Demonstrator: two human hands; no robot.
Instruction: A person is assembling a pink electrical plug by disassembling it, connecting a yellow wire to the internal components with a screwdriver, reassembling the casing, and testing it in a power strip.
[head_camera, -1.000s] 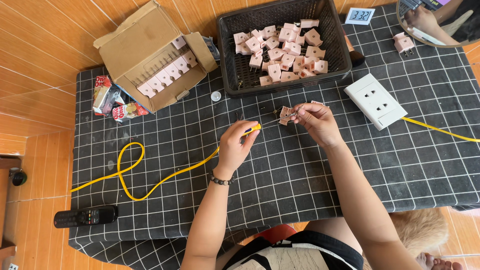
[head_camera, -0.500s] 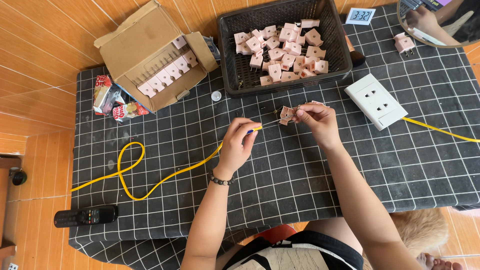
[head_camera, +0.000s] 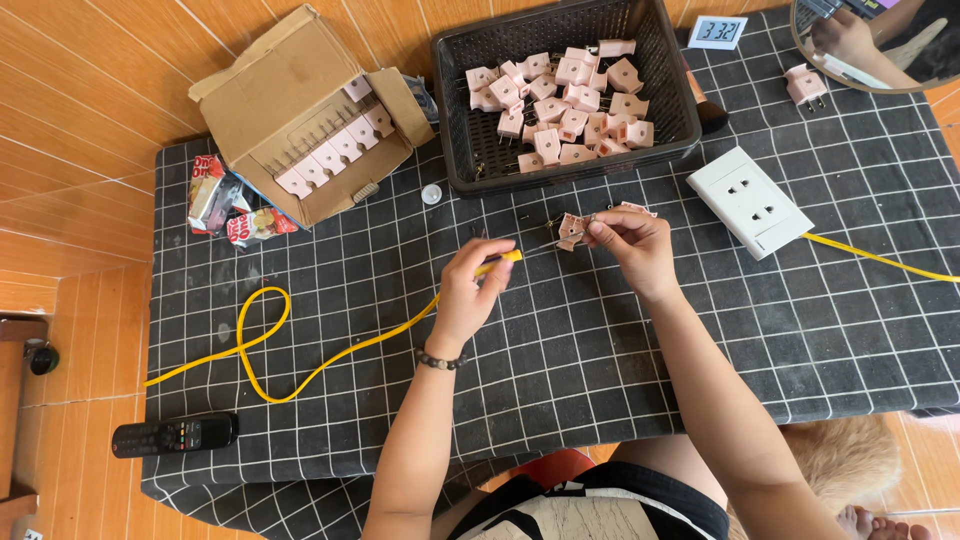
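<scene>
My left hand (head_camera: 472, 290) pinches the end of a yellow cable (head_camera: 330, 355) that loops across the black checked tablecloth (head_camera: 620, 360). A little to its right my right hand (head_camera: 630, 243) grips a small pink plug part (head_camera: 572, 230) by its edge. The cable tip and the plug part are a short gap apart. Another pink piece (head_camera: 632, 209) lies just behind my right hand.
A black basket (head_camera: 462, 120) of several pink plugs stands at the back. An open cardboard box (head_camera: 280, 100) with more plugs is back left, beside snack packets (head_camera: 225, 205). A white socket block (head_camera: 750, 202) lies right. A black remote control (head_camera: 172, 435) rests front left.
Both hands have stayed over the same spot. The cable end and the plug part are held slightly closer together than a second ago.
</scene>
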